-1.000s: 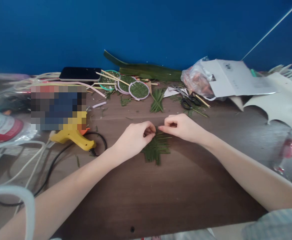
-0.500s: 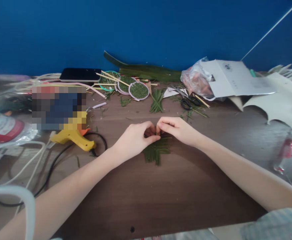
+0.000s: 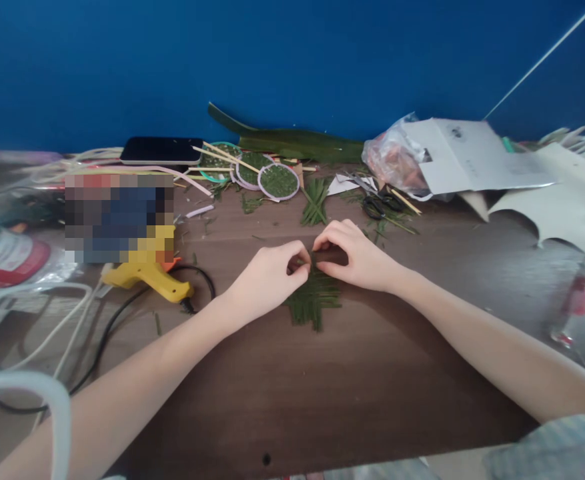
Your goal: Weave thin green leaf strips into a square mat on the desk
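Observation:
A small mat of woven green leaf strips [image 3: 314, 301] lies on the brown table [image 3: 322, 387] in the middle. My left hand [image 3: 267, 277] rests on its left side, with thumb and fingers pinched on a strip at the mat's top edge. My right hand [image 3: 357, 257] meets it from the right, its fingers curled and pinching the same top edge. Both hands touch each other over the strips. What lies under the fingers is hidden.
A yellow glue gun [image 3: 145, 277] with a black cord lies to the left. Behind are round leaf-filled rings [image 3: 278, 181], a loose leaf bundle [image 3: 315, 202], scissors [image 3: 379, 202], a phone [image 3: 161, 150], long green leaves [image 3: 292, 141], a plastic bag and white paper [image 3: 467, 160].
My right hand moved left to meet my left hand, then lifted its knuckles slightly over the mat's top edge. My left hand has barely moved.

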`<state>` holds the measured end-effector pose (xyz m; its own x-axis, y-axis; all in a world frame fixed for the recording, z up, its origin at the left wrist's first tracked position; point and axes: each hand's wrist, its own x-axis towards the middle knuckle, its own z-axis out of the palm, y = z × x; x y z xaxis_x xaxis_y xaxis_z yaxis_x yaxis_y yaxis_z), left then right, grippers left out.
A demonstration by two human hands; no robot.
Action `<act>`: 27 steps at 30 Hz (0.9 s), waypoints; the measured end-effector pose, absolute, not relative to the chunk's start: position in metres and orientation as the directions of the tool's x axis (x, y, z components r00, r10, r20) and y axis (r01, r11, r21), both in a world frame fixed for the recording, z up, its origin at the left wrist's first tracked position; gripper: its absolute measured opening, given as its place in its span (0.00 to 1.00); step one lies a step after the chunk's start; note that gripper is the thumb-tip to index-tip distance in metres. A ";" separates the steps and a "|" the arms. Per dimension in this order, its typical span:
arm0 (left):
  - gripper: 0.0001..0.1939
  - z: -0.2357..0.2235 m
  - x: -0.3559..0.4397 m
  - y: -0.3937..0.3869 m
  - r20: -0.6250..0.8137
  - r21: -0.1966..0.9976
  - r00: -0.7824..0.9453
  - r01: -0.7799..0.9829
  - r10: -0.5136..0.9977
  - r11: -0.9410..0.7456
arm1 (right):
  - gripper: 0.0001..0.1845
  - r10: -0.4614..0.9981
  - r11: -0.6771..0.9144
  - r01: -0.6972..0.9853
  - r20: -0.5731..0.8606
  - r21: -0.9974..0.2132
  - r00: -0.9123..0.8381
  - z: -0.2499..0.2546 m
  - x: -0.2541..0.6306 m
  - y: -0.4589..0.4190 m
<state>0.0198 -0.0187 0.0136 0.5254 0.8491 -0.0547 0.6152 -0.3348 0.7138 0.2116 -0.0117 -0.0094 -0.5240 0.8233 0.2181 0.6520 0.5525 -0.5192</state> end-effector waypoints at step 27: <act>0.06 0.015 0.018 -0.018 -0.069 0.723 0.522 0.613 0.850 -0.318 | 0.02 0.848 0.487 0.524 0.235 -0.698 -0.475 -0.008 0.209 -0.015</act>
<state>0.0181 -0.0181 0.0149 0.5218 0.8503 -0.0691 0.6132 -0.3176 0.7232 0.2091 -0.0149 -0.0076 -0.4751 0.8479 0.2352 0.5241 0.4874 -0.6984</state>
